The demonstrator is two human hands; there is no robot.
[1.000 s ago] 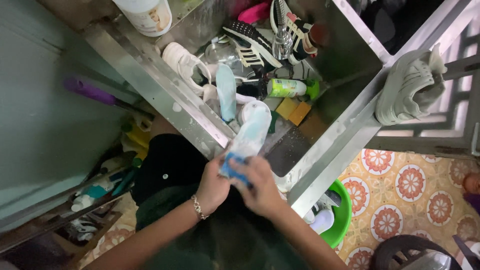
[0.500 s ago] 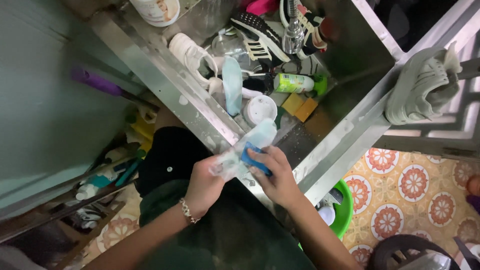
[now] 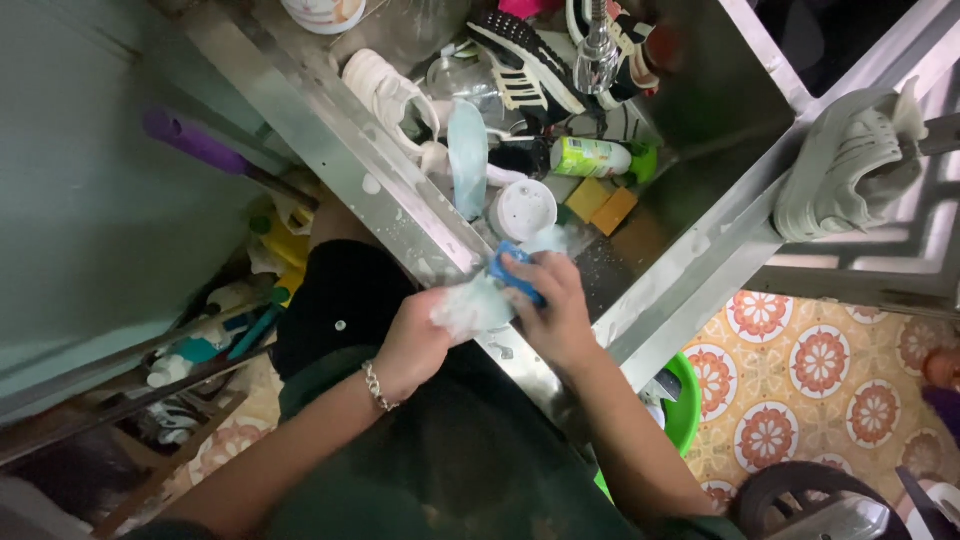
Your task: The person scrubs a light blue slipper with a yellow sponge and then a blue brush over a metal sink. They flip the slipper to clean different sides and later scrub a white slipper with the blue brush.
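My left hand point(image 3: 415, 345) grips one end of a pale blue insole point(image 3: 472, 306) that is covered in white foam, just over the front rim of a steel sink point(image 3: 330, 130). Pressed on the insole's other end is a blue brush point(image 3: 512, 272), held in my right hand point(image 3: 558, 308). A second pale blue insole point(image 3: 467, 160) lies in the sink beside a white shoe point(image 3: 385, 90). Further back in the sink, under the tap point(image 3: 597, 45), sits a black and white sneaker point(image 3: 525, 60).
The sink also holds a green bottle point(image 3: 590, 157), a yellow and orange sponge point(image 3: 600, 203) and a round white lid point(image 3: 523, 210). A grey-white sneaker point(image 3: 850, 165) rests on the ledge at right. A green basin point(image 3: 688, 400) stands on the patterned tile floor point(image 3: 820, 350).
The insole, held out over the sink before, has been drawn lower and closer to my body. The brush has moved along it with my right hand.
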